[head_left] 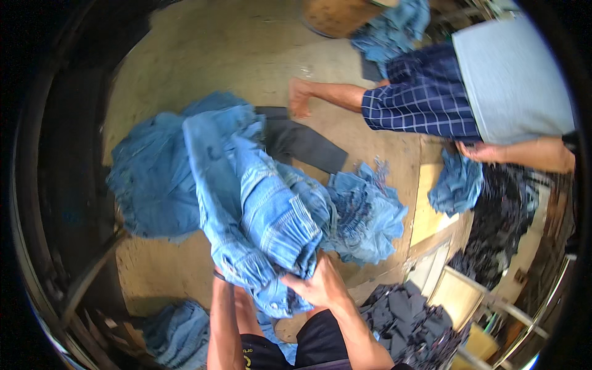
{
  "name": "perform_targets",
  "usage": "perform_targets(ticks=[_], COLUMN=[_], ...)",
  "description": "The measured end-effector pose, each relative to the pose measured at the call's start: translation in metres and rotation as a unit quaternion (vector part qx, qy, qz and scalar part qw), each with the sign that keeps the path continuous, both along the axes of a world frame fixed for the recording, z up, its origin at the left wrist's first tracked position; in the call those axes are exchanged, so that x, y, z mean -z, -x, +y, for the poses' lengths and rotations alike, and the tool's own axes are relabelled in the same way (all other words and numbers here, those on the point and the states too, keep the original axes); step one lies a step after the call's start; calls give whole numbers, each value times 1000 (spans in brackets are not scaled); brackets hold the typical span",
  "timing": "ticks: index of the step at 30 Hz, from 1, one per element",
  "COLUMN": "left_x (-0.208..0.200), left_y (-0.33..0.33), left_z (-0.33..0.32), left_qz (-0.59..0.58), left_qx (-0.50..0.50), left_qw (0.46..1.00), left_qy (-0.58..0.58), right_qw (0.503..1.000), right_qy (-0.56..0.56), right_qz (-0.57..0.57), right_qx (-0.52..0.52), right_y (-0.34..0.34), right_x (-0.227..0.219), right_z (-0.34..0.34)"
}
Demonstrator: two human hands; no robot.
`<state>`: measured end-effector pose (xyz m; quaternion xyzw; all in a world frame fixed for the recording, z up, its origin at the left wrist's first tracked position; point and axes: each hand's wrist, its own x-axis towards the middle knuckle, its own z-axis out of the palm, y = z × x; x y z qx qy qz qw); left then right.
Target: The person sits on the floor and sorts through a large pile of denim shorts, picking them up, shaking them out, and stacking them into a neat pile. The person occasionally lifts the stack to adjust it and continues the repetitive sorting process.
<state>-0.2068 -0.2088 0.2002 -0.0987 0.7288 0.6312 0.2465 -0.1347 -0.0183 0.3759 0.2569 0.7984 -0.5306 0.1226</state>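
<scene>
A pair of light blue jeans [271,213] hangs bunched in front of me, its long parts stretching away to the far left. My right hand [317,285] grips the near bunched end, with the thumb over the cloth. At the left side of the jeans is my left hand [223,277], a dark band at its wrist; denim hides its fingers. Beyond lies a big heap of blue denim [151,172], partly covered by the jeans. A smaller, frayed denim pile [367,216] lies to the right, and a dark grey cloth piece [305,145] lies behind.
At the far right, a person in checked shorts [425,92] has a hand by a blue denim bundle [456,182]. Black cloth [499,216] is heaped below it. Dark scraps [407,320] lie at my near right, more denim [179,333] at near left. A wooden frame [493,299] edges the right.
</scene>
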Motion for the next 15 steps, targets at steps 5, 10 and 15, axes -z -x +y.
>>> perform_targets(ticks=[5,10,15], left_x=[24,44,37], left_y=[-66,-90,-93], left_z=[97,200,306], left_qz=[-13,129,348], left_qx=[161,273,416], left_qw=[983,945,830], left_qy=[82,126,131], right_qw=[990,979,965], right_qy=[-11,44,45], right_qz=[-90,-12,25], right_qx=[104,201,258], right_y=[-75,-160,-258], right_x=[-14,18,32], right_z=[78,167,233])
